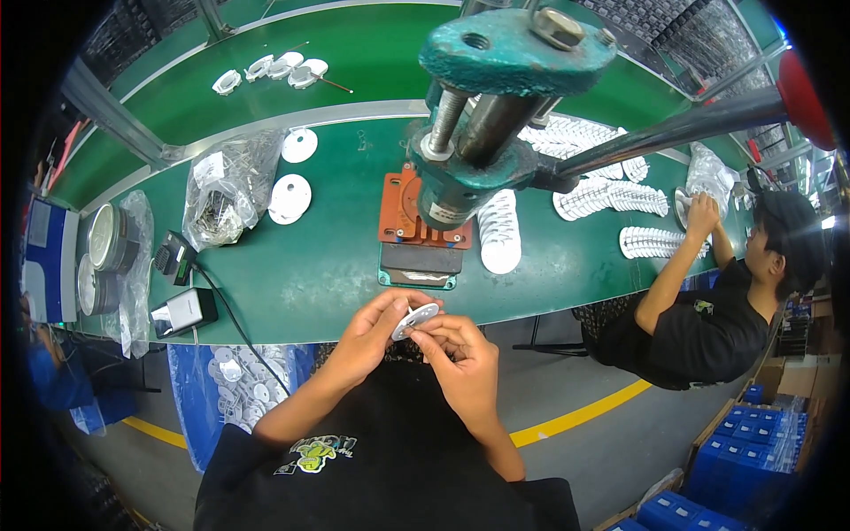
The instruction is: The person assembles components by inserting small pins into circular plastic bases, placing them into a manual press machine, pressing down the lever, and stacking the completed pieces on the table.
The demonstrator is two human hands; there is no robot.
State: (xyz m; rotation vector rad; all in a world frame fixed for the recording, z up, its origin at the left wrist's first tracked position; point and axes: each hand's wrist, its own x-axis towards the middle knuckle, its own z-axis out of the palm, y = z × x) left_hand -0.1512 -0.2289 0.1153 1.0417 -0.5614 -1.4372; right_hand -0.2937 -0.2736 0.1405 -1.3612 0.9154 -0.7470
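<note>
Green bench's near edge: left hand [367,332] and right hand [460,350] pinch a white disc [414,320] by its rim below the hand press [478,133]; fingertip grip on the edges looks steadiest.

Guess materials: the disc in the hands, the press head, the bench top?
Disc: thin, pale grey-white, matte; likely sheet metal or plastic, can't tell which. Both the left hand and the right hand pinch it. Press head: cast metal, chipped teal paint, steel bolt. Bench top: green matte mat, probably rubber or vinyl.
</note>
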